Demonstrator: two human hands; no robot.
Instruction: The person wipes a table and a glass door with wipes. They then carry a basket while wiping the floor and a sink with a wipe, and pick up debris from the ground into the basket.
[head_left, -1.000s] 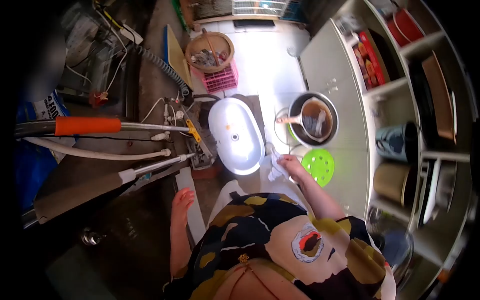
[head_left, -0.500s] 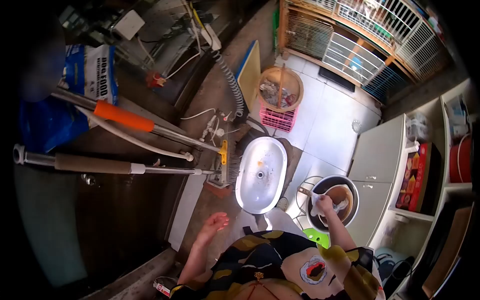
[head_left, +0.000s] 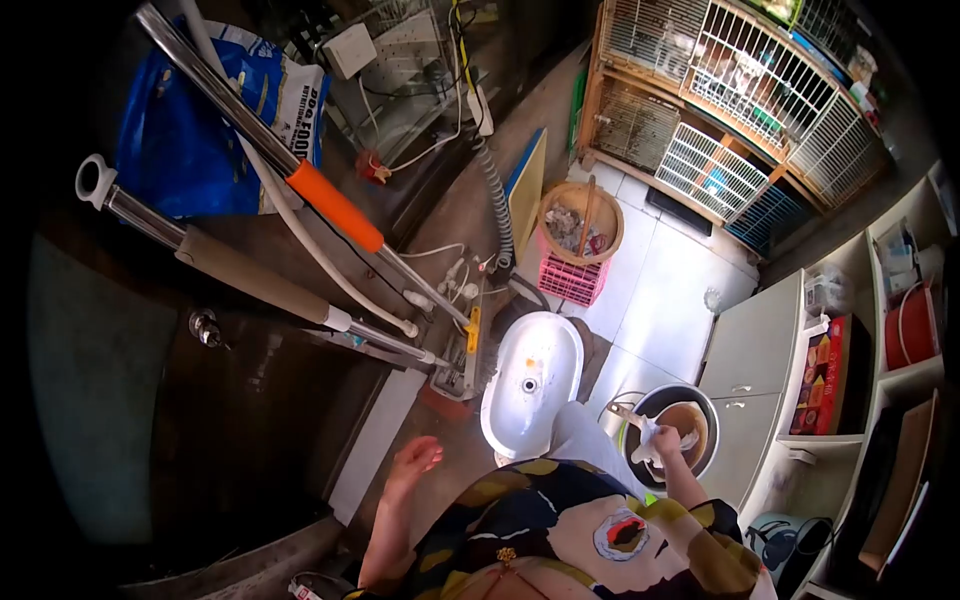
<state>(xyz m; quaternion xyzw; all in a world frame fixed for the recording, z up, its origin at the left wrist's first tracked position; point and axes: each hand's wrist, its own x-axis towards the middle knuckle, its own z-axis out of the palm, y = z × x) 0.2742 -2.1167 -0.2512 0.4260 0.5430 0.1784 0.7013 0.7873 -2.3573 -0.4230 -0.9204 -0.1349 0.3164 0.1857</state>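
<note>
My right hand is closed on a white cloth, over a dark metal pot on the floor at the right. Inside the pot is a brown dipper, its light handle pointing left beside the cloth. My left hand hangs in the air left of the white oval basin, fingers apart and holding nothing. A small orange spot and a drain show in the basin.
A mop with an orange grip and a second pole slant across the left. A wicker basket sits on a pink crate. White cabinets line the right; cages stand behind.
The view has turned. My right hand has moved from beside the basin to above the pot, still with the cloth. My left hand remains raised at the left.
</note>
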